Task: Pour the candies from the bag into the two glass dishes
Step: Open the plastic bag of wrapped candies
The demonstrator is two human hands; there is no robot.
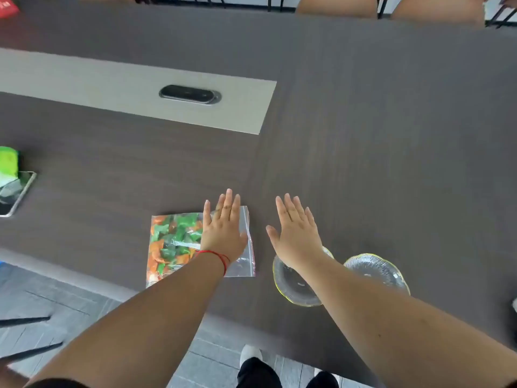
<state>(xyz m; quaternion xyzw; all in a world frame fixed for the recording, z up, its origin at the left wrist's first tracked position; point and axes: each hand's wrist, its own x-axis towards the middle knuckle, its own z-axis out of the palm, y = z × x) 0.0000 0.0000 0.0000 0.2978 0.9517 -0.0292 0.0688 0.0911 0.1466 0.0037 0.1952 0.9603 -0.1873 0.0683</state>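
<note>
Dark counter [363, 135]: sealed candy bag [173, 245] lies near-left, both glass dishes [291, 287] [377, 271] empty at right. Left hand [223, 233] and right hand [298, 238] spread flat, gripping nothing; pouring not started

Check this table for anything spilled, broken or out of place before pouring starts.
Nothing stands out. The candy bag lies flat with no loose candies around it, under the open left hand. Both glass dishes sit upright, empty, near the table edge.

Glossy plastic bag [179, 245], clear glass dishes [291, 287], matt wood-grain table [363, 135].
</note>
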